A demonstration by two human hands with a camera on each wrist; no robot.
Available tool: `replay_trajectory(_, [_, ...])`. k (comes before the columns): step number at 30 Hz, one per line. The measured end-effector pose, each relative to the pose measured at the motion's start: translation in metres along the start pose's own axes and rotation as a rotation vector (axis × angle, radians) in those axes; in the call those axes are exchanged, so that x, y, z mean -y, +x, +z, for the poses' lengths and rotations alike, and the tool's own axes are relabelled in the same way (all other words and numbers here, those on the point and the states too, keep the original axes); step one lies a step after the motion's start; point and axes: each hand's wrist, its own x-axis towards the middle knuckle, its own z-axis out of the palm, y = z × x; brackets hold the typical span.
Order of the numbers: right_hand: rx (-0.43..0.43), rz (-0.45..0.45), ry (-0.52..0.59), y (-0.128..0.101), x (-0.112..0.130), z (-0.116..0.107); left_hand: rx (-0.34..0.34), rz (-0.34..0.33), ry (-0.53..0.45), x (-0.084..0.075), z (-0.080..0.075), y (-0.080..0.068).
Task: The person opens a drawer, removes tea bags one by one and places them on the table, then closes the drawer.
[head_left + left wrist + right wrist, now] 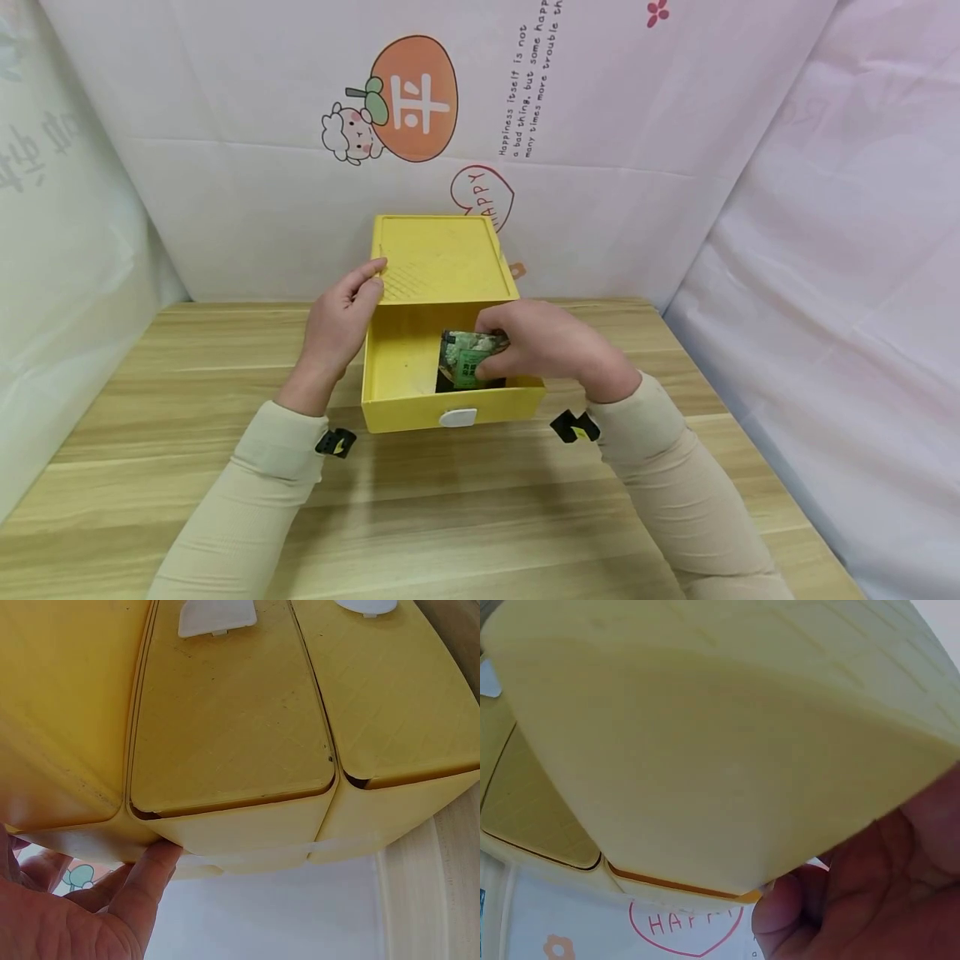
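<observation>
A yellow drawer cabinet stands on the table, its top drawer pulled out toward me. My left hand holds the cabinet at its upper left edge. In the left wrist view the fingers of that hand lie against the cabinet's side. Inside the drawer, a green and black printed packet stands tilted near the right side. My right hand reaches over the drawer's right wall and pinches the packet. In the right wrist view the drawer wall hides the packet and part of that hand.
A white pull tab is on the drawer front. Lower closed drawers show in the left wrist view. A printed white cloth hangs behind the cabinet. The wooden table extends in front and to both sides.
</observation>
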Motion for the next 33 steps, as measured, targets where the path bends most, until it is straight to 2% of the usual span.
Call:
replay_trajectory(10, [-0.059,0.036,0.203,-0.004,-0.007,0.002,-0.004,-0.007,-0.003,0.000,0.000,0.000])
replay_trajectory(20, [-0.188,0.047,0.461,-0.008,-0.011,0.005,-0.001,-0.014,-0.009,0.000,0.001,0.000])
replay_trajectory(27, [-0.259,0.121,0.631,-0.008,-0.015,0.006,-0.007,-0.010,-0.009,0.000,0.000,0.000])
replay_trajectory(33, [-0.312,0.132,0.689,-0.008,-0.019,0.005,0.000,-0.011,-0.006,-0.001,0.000,0.000])
